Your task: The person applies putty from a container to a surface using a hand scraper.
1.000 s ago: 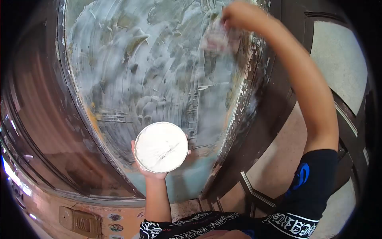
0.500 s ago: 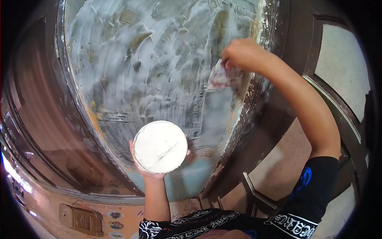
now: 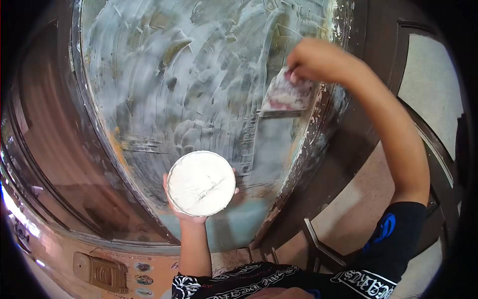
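My left hand holds a round tub from beneath, its fingers wrapped around the sides. White paste fills the tub and has a rough crease across its surface. Pinched in my right hand is a flat, wedge-shaped putty knife, smeared white and reddish. Its broad lower edge lies against or very close to the panel, near the panel's right side. The panel is grey-green and covered in streaky white smears. A smoother grey strip shows just below the blade.
Paint-flecked edging runs down the panel's right side, with dark framing and pale inset panels beyond. Brown glossy panelling stands on the left. At lower left are a brown moulded object and an orange printed surface.
My right hand has moved slightly up and to the right, and more of the putty knife's face shows. The left hand and tub stay almost in place.
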A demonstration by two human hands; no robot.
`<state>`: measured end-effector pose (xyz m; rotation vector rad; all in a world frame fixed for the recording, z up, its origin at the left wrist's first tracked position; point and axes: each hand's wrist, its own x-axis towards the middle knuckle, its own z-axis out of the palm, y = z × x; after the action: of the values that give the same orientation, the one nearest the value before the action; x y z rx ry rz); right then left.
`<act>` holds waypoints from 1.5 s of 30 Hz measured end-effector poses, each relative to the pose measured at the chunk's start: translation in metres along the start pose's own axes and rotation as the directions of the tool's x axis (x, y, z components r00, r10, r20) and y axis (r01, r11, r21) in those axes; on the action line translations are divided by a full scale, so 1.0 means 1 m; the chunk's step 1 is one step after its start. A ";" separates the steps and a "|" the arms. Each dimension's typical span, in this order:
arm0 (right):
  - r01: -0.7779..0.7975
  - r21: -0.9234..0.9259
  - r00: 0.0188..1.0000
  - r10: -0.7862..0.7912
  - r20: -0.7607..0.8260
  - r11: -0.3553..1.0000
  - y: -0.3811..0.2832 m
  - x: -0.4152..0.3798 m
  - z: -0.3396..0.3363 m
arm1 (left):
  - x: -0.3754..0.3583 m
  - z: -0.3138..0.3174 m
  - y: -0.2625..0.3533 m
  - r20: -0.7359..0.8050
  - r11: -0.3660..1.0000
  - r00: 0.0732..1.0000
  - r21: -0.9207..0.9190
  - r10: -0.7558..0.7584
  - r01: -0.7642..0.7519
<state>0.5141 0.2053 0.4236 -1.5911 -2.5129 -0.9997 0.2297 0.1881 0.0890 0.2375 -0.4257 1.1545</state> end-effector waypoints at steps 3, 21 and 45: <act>-0.085 -0.153 0.996 0.083 -0.022 0.984 0.005 0.018 -0.006 | 0.000 0.001 -0.001 -0.050 0.999 0.999 -0.032 0.010 -0.011; -0.122 -0.017 0.947 0.112 -0.302 0.992 0.035 0.024 -0.032 | 0.003 0.005 -0.014 -0.012 0.999 1.000 0.048 -0.020 0.021; -0.082 0.266 0.921 0.175 -0.348 0.961 0.060 -0.010 -0.055 | -0.013 0.000 0.003 -0.056 0.986 0.990 0.122 0.126 -0.118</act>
<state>0.5503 0.1857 0.4950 -1.3333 -2.1506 -0.8378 0.2225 0.1788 0.0832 0.2798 -0.3192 1.3059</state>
